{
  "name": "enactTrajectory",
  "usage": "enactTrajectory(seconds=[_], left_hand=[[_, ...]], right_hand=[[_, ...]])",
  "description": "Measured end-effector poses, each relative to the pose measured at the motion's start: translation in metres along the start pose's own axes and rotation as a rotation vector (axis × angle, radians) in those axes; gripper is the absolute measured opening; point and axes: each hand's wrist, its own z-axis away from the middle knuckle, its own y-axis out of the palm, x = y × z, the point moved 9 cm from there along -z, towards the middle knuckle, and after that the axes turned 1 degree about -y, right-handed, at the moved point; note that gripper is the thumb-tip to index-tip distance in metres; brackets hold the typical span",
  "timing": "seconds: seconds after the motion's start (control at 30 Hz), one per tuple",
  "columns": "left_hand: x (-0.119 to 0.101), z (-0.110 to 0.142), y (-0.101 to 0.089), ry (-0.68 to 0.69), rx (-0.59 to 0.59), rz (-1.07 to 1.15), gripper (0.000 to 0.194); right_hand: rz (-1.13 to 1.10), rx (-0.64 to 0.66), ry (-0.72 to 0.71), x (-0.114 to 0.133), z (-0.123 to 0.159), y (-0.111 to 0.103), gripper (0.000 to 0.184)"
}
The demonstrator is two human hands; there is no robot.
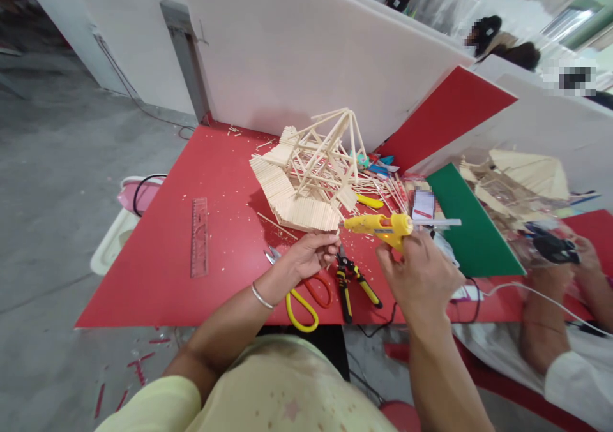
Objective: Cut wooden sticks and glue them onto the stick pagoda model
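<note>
My right hand (424,266) is wrapped around a yellow glue gun (383,224), a clear glue stick (440,222) poking out of its back end. The gun's nozzle points left, close to the front edge of a model built from thin wooden sticks (306,212). Just below that edge, my left hand (316,254) has its fingers pinched together; what is between them is too small to make out. Scissors with yellow and red handles (302,311) lie under my left wrist. Beside them are black and yellow pliers (352,282).
A clear ruler (199,237) lies on the red tabletop (158,260). Behind the model are loose sticks (378,186) and a yellow-handled tool (370,201). A phone (424,203) and a green board (472,228) are at right. Another person's hands (587,256) work beyond. A white partition (297,49) stands behind.
</note>
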Motion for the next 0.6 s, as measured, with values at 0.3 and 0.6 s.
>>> enactTrajectory(seconds=[0.3, 0.6], left_hand=[[0.0, 0.0, -0.001, 0.011, 0.028, -0.038, 0.024], [0.0, -0.002, -0.001, 0.017, 0.041, -0.018, 0.025]], right_hand=[[-0.031, 0.038, 0.009, -0.002, 0.006, 0.001, 0.02], [-0.037, 0.056, 0.139, -0.012, 0.009, 0.004, 0.027]])
